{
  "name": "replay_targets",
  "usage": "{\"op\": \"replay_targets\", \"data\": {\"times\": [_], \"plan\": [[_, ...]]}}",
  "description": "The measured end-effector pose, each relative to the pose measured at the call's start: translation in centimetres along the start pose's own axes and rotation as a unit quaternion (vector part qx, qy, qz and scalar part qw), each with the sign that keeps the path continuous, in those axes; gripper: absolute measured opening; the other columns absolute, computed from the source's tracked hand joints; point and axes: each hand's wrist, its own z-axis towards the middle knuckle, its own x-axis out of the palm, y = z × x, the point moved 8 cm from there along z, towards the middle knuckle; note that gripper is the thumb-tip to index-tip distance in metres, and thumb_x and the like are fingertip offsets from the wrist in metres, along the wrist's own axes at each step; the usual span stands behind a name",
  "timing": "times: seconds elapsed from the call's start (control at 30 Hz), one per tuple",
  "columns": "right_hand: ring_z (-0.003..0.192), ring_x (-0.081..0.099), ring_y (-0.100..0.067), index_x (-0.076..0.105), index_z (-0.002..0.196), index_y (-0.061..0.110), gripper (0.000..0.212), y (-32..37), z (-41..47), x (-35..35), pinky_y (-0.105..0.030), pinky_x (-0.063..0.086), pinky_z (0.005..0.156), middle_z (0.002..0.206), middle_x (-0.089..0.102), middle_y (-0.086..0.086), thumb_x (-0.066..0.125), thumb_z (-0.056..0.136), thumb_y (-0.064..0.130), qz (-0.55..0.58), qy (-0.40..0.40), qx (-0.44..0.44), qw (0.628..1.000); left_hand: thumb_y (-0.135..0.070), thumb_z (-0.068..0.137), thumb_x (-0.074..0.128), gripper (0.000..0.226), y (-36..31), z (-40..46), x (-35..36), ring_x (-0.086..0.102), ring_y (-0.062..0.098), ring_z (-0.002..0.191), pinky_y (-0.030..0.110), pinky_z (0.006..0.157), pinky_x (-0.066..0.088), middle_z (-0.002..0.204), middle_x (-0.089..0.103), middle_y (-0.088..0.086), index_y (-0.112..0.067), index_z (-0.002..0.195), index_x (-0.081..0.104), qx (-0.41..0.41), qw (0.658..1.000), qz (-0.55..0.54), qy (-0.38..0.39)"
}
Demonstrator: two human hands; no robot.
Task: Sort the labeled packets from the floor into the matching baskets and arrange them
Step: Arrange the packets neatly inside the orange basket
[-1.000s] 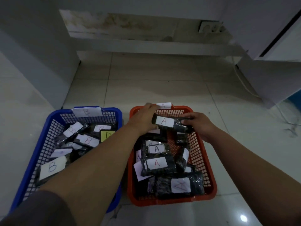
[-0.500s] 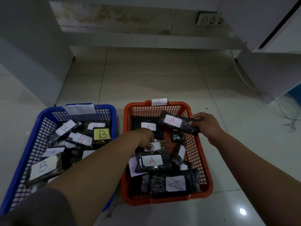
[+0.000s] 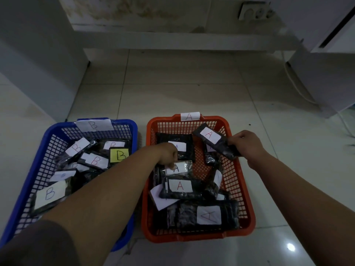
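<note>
The right hand (image 3: 246,145), right of centre in the frame, grips the lower end of a dark packet marked A (image 3: 215,142) and holds it tilted above the far right part of the orange basket (image 3: 247,212). The left hand (image 3: 169,155), at centre frame, reaches down into that same basket with its fingers curled onto a clear-wrapped packet (image 3: 179,167); whether it truly pinches that packet or only presses on it I cannot tell

The step in hand looks like arranging: the floor around both baskets shows no loose packets, so sorting seems done. To do it well, the left hand should square the clear-wrapped packet flat, label up, and free a gap in the far half of the basket where bare mesh shows. The right hand should then lay its packet down flat into that gap, label upward, rather than drop it across the others

Lower in the orange basket more A packets (image 3: 180,186) lie overlapping at odd angles, one with its label sideways; these want straightening next. At the left of the frame the blue basket (image 3: 48,135), tagged B, holds a loose heap of B packets (image 3: 94,160), also untidy
</note>
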Motion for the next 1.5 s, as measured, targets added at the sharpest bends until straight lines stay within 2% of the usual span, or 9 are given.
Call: {"op": "replay_targets", "data": {"times": [0.2,0.37,0.53,0.77,0.97,1.13,1.23,1.37,1.5], "plan": [[0.072,0.062,-0.025,0.058,0.071,0.005,0.014,0.6,-0.8,2.2,-0.036,0.053,0.071,0.078,0.065,-0.012,0.065,0.080,0.014,-0.162,0.001,-0.049,0.986,-0.010,0.085,0.065,0.019,0.0,0.4,-1.7,0.056,0.019,0.105,0.027,0.086,0.044,0.114,0.061,0.004,-0.012,0.104,0.066,0.018,0.998,-0.047,-0.038],[0.092,0.062,-0.027,0.058,0.108,0.009,0.029,0.6,-1.7,4.9,-0.031,0.048,0.073,0.101,0.065,-0.011,0.068,0.081,0.014,-0.240,0.017,-0.101,0.965,-0.005,0.089,0.056,0.033,0.1,0.0,-4.5,0.050,0.023,0.120,0.033,0.100,0.039,0.131,0.053,0.007,-0.016,0.119,0.061,0.046,0.979,0.020,-0.199],[0.097,0.060,-0.024,0.059,0.104,0.006,0.025,0.0,-2.3,7.7,-0.026,0.043,0.073,0.105,0.065,-0.012,0.068,0.082,0.015,-0.311,0.082,-0.142,0.936,-0.013,0.089,0.059,0.040,0.5,0.1,-3.0,0.046,0.023,0.124,0.033,0.103,0.035,0.136,0.049,0.007,-0.016,0.129,0.055,0.051,0.985,0.067,-0.151],[0.099,0.061,-0.024,0.058,0.114,0.014,0.036,-1.0,-1.6,8.8,-0.036,0.050,0.086,0.107,0.066,-0.009,0.069,0.082,0.025,-0.345,0.129,-0.163,0.915,-0.036,0.084,0.068,0.039,0.4,0.9,-2.4,0.048,0.023,0.121,0.032,0.098,0.038,0.134,0.052,0.005,-0.022,0.120,0.063,0.059,0.991,0.063,-0.099],[0.106,0.057,-0.027,0.055,0.125,0.008,0.032,-1.1,-1.1,9.4,-0.030,0.043,0.085,0.117,0.061,-0.016,0.046,0.096,0.019,-0.418,0.164,-0.199,0.871,-0.036,0.081,0.071,0.040,0.0,1.1,-2.2,0.049,0.025,0.117,0.032,0.095,0.040,0.129,0.053,0.006,-0.021,0.118,0.065,0.058,0.989,0.091,-0.103],[0.097,0.061,-0.026,0.063,0.103,0.002,0.021,0.7,0.9,6.9,-0.023,0.040,0.075,0.108,0.065,-0.016,0.046,0.092,0.005,-0.416,0.084,-0.210,0.881,-0.027,0.087,0.065,0.035,-0.8,0.9,-1.9,0.052,0.021,0.113,0.029,0.094,0.044,0.129,0.054,0.004,-0.019,0.121,0.063,0.074,0.992,0.054,-0.084],[0.105,0.058,-0.026,0.061,0.112,0.007,0.024,1.7,1.3,8.0,-0.030,0.045,0.090,0.116,0.062,-0.013,0.052,0.090,0.009,-0.419,0.103,-0.265,0.862,-0.022,0.088,0.063,0.034,-2.2,0.8,-1.6,0.052,0.018,0.115,0.028,0.096,0.043,0.130,0.054,0.002,-0.021,0.122,0.061,0.098,0.992,0.005,-0.073],[0.139,0.025,-0.026,0.040,0.139,0.021,0.066,3.1,1.8,9.1,-0.044,0.011,0.116,0.143,0.044,-0.003,0.064,0.080,0.037,-0.560,0.100,-0.347,0.746,-0.013,0.084,0.068,0.040,-2.5,1.0,-0.9,0.055,0.015,0.110,0.022,0.087,0.042,0.123,0.058,0.000,-0.017,0.123,0.060,0.102,0.994,-0.017,-0.040],[0.144,0.008,-0.023,0.023,0.147,0.021,0.093,3.1,2.3,8.4,-0.050,-0.019,0.109,0.151,0.033,0.000,0.066,0.072,0.056,-0.620,0.078,-0.362,0.692,-0.007,0.082,0.068,0.039,-1.4,1.1,-1.1,0.058,0.015,0.102,0.028,0.091,0.048,0.113,0.063,0.004,-0.014,0.120,0.062,0.099,0.992,-0.062,-0.045]]}}
